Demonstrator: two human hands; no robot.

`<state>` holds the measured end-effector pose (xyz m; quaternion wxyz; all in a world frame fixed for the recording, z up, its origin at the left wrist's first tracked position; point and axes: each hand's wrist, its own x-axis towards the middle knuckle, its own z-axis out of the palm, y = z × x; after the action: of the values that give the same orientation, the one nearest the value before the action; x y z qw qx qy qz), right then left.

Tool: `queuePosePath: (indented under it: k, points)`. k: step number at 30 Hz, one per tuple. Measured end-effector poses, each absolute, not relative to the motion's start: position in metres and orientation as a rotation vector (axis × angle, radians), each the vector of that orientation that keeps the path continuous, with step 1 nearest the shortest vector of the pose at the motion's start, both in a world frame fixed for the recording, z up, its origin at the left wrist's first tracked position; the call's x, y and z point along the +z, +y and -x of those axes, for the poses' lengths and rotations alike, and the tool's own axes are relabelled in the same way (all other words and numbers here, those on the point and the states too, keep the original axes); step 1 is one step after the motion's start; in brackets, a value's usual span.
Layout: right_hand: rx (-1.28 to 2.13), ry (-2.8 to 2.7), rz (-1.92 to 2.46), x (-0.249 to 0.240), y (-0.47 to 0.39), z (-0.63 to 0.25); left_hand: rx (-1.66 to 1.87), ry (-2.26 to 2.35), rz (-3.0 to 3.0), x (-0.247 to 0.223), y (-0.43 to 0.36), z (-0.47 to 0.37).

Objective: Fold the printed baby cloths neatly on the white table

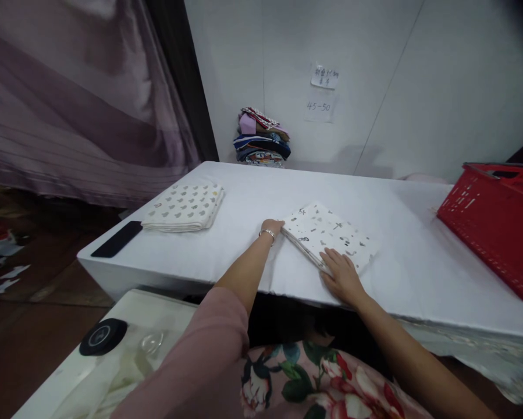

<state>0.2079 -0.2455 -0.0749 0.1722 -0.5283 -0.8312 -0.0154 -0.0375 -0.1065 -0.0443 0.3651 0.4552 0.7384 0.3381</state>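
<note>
A folded white cloth (331,230) printed with small grey and black figures lies turned at an angle on the white-covered table (244,256). At its left corner, my left hand (272,227) is closed on the layered edge, its fingertips partly hidden; a bracelet circles that wrist. My right hand (342,276) grips the near edge, with fingers over the top and the thumb at the side. Farther left on the table rests a second folded cloth (185,206), cream with rows of small grey motifs, apart from both hands.
At the right stands a red plastic basket (497,227). A black flat object (117,238) lies at the table's left edge. Below it, a white surface (169,308) carries a round black object (103,336). Folded fabrics (263,139) are stacked by the wall; a mauve curtain (82,99) hangs left.
</note>
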Motion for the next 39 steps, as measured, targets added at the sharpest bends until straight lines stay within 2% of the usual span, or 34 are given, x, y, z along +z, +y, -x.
queuePosePath:
  k: [5, 8, 14, 20, 28, 34, 39]
  points:
    - [-0.051, -2.364, 1.495, -0.076, -0.245, -0.208, 0.88, 1.978, -1.249, -0.041, -0.108, 0.038]
    - [-0.063, -2.373, 1.496, -0.077, -0.244, -0.207, 0.993, 2.061, -1.552, -0.037, -0.116, 0.029]
    - [-0.108, -2.353, 1.48, -0.079, -0.244, -0.204, 1.008, 1.504, -2.189, -0.033, -0.133, -0.017]
    - [-0.064, -2.374, 1.436, -0.08, -0.249, -0.209, 0.901, 1.47, -1.978, -0.045, -0.134, -0.023]
    - [-0.004, -2.363, 1.417, -0.08, -0.27, -0.224, 0.731, 1.492, -2.067, -0.049, -0.125, -0.014]
    - [0.029, -2.348, 1.398, -0.082, -0.278, -0.227, 0.46, 1.707, -2.135, -0.043, -0.108, -0.002]
    - [0.046, -2.317, 1.394, -0.082, -0.278, -0.227, 0.371, 1.864, -2.011, -0.034, -0.091, 0.01]
